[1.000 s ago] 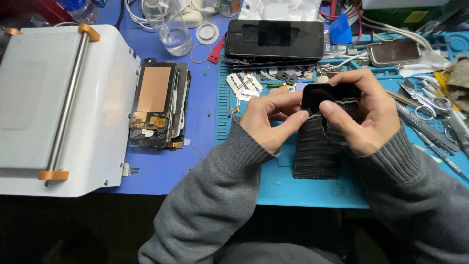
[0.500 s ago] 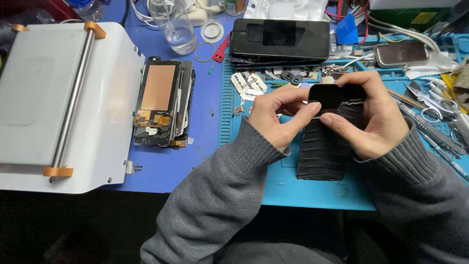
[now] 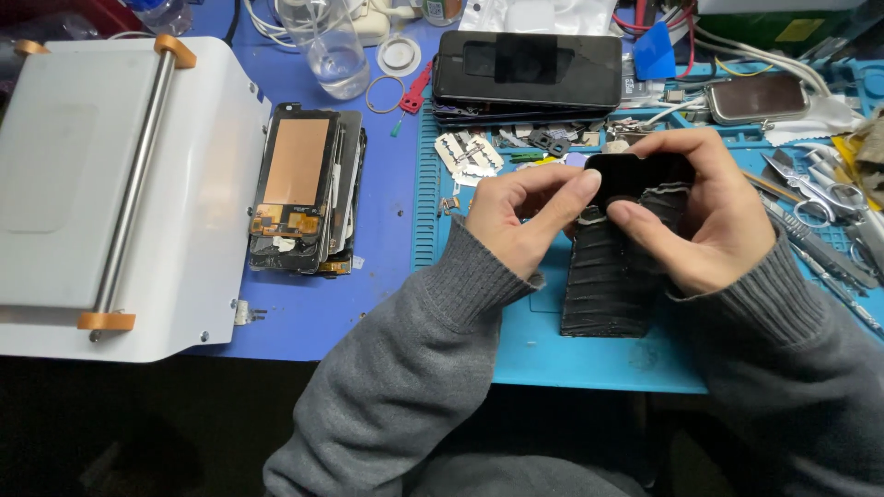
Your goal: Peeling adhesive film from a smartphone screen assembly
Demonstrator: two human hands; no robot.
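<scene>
Both of my hands work on a black phone screen panel (image 3: pixel 615 276) that lies on the blue work mat (image 3: pixel 543 345). Its surface is covered with wrinkled, ridged black film. My left hand (image 3: pixel 520 213) pinches the film's loose edge near the panel's top with thumb and forefinger. My right hand (image 3: pixel 704 210) grips the panel's upper end, with its thumb pressed on the film beside my left fingertips. Grey knitted sleeves cover both forearms.
A white machine (image 3: pixel 110 184) with a metal bar and orange ends stands at the left. A stack of disassembled screens (image 3: pixel 304 189) lies beside it. At the back are a dark phone (image 3: pixel 527 69), a clear bottle (image 3: pixel 327 46), razor blades (image 3: pixel 468 155) and cables. Tweezers and scissors (image 3: pixel 820 207) lie at the right.
The hands and the panel stay in much the same place. My left fingers have shifted a little along the film's edge at the panel's top.
</scene>
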